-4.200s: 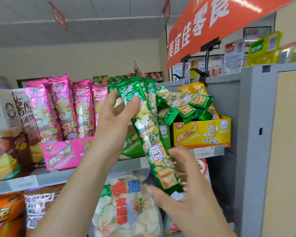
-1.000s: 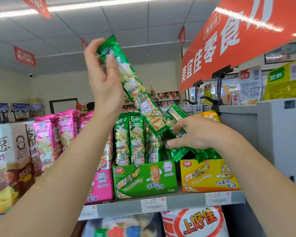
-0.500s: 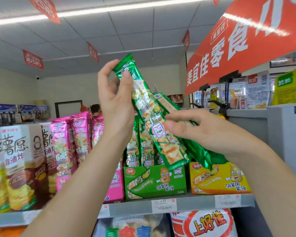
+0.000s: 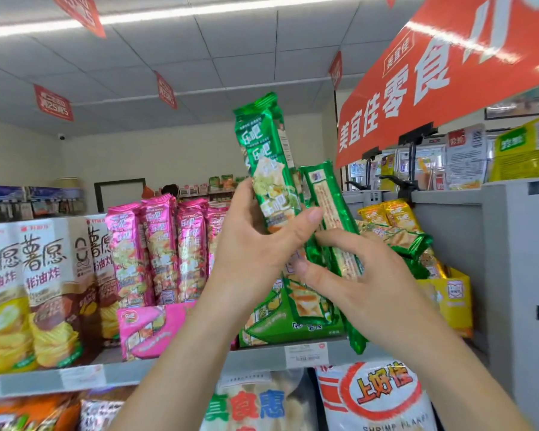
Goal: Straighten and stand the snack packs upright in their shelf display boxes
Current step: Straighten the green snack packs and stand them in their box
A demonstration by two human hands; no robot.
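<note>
Noted L hand (image 4: 249,253) gripping green pack (image 4: 266,169) near-upright, R hand (image 4: 364,284) pinching 2nd green pack (image 4: 327,206) beside it, back-side out, long axis slightly tilted; green box (image 4: 274,325) sat just below/behind both, L nearer, I judged.

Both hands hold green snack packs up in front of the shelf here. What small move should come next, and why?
Probably turn the leaning green pack in the right hand front side out and square it against the upright pack in the left hand: it shows its plain back, while the other shows its printed front.
</note>
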